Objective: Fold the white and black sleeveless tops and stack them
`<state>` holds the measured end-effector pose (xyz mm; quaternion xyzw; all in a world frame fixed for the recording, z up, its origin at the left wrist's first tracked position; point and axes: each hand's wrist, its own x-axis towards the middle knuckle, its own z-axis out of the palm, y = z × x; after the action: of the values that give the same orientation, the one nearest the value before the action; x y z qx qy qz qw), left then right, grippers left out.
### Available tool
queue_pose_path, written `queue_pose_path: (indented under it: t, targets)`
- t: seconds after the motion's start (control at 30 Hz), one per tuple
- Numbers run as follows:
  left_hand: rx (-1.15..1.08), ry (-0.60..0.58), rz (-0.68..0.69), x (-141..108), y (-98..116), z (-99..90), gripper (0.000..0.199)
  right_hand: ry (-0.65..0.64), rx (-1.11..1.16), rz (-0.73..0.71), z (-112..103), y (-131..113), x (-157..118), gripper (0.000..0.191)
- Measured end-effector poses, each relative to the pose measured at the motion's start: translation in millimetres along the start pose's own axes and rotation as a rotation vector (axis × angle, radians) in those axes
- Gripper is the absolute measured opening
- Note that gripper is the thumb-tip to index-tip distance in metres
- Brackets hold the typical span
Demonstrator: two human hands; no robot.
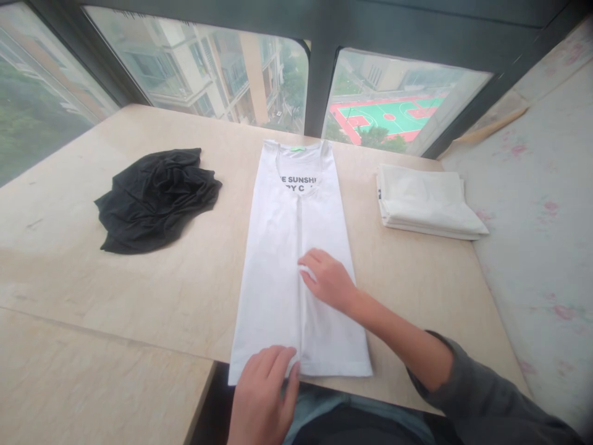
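Note:
A white T-shirt (273,266) lies face down with both sides folded in, their edges meeting along the middle. Its neckline points to the window, and dark printed letters show inside the neck opening. At the near hem my left hand (264,389) has its thumb and fingers closed on the inner folded edge. Higher up, about halfway along the shirt, my right hand (327,278) pinches the other folded edge between thumb and fingers.
A crumpled black garment (157,201) lies on the stone-like ledge (194,290) to the left. Folded white cloth (421,201) sits at the right, near a flower-patterned wall (537,216). Framed windows stand behind the ledge, whose front edge runs beneath the shirt's hem.

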<state>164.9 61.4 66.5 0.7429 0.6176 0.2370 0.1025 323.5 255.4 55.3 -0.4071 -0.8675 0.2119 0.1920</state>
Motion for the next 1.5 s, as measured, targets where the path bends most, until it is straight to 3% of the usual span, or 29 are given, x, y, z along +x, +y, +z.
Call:
queue_pose_path:
  t: [0.13, 0.27, 0.4, 0.67, 0.97, 1.23, 1.33, 1.43, 1.5]
  targets:
    - [0.036, 0.067, 0.081, 18.3, -17.7, 6.6, 0.031, -0.100, 0.068, -0.061, 5.8, -33.5, -93.0, 0.012]
    - [0.197, -0.055, 0.150, 34.7, -25.6, 20.4, 0.044, -0.139, 0.060, -0.040, 6.9, -54.4, -131.7, 0.025]
    - [0.280, -0.124, 0.095, 38.4, -22.6, 27.1, 0.050, -0.184, 0.022, -0.034, 8.8, -56.0, -140.5, 0.033]
    - [0.295, -0.109, 0.074, 36.6, -15.8, 27.9, 0.049, -0.134, -0.028, -0.142, 9.7, -43.9, -143.8, 0.035]
    - [0.360, -0.123, 0.100, 32.6, -4.4, 31.8, 0.052, -0.032, -0.088, -0.179, -2.9, -46.0, -156.0, 0.024]
    - [0.363, -0.120, 0.085, 18.1, 30.4, 51.9, 0.060, -0.192, -0.077, -0.149, -17.9, -26.1, -185.8, 0.022]
    - [0.307, -0.168, 0.138, 18.0, 41.3, 52.2, 0.063, -0.287, -0.024, -0.099, -30.8, -26.5, -193.8, 0.009]
    - [0.282, -0.218, 0.206, 25.0, 40.5, 45.3, 0.065, -0.353, 0.062, -0.082, -41.2, -26.7, -195.0, 0.015]
    - [0.289, -0.199, 0.231, 34.3, 34.5, 40.6, 0.068, -0.326, 0.120, -0.089, -44.7, -21.3, -188.2, 0.013]
